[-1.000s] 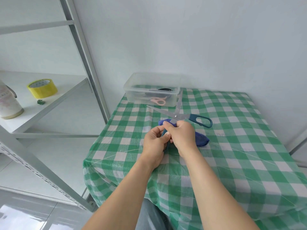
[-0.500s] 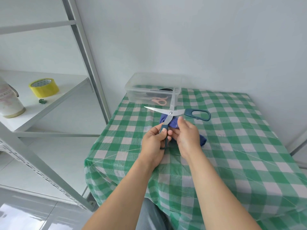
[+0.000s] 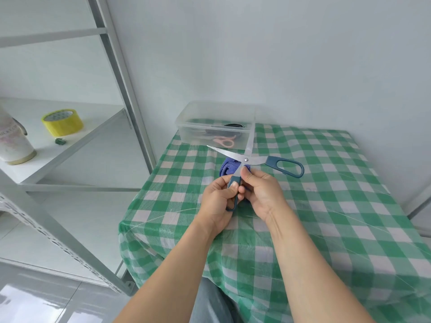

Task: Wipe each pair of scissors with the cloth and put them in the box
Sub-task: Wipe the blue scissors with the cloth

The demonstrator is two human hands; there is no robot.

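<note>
My left hand (image 3: 218, 199) grips one dark blue handle of a pair of scissors (image 3: 256, 160) held above the table. The scissors are spread wide, one blade pointing left, the other up toward the box, and the free handle sticks out to the right. My right hand (image 3: 262, 191) pinches a blue cloth (image 3: 229, 169) just below the pivot, and most of the cloth is hidden behind my hands. A clear plastic box (image 3: 186, 123) stands at the table's far edge, with pink-handled scissors (image 3: 225, 142) and a dark pair inside.
The table has a green and white checked cover (image 3: 326, 206) and stands against a white wall. On the left is a metal shelf (image 3: 77, 141) with a yellow tape roll (image 3: 62, 122) and a white cup (image 3: 12, 145).
My right hand has drawn back a little, so the pivot and more of the gripped handle show. The cloth end once visible to the right of my hand is now hidden.
</note>
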